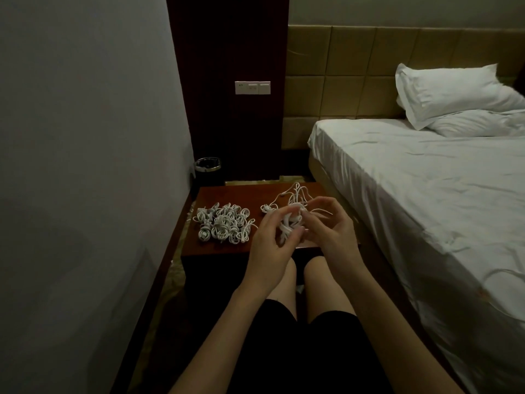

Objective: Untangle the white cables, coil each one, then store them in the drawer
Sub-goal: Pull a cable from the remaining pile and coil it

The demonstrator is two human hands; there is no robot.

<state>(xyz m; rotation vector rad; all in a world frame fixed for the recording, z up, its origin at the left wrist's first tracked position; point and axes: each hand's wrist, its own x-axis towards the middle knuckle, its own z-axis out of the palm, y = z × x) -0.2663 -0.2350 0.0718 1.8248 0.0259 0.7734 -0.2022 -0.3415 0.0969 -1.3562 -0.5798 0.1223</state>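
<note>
Both grips, the left hand [268, 240] and right hand [331, 223], pinch one tangled white cable [289, 223] above the worktop [216, 248]. Coiled cables [224, 223] lie piled at its left.

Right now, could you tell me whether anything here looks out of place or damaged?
Nothing looks damaged. Both hands, left hand and right hand, hold a tangled cable; coiled cables sit on the nightstand.

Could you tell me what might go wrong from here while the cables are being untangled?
The left hand and right hand grip the tangle above the table; pulling hard could tighten knots. Its loose strands trail on the table and might snag the coiled pile nearby. The dim light may also hide crossings.
</note>
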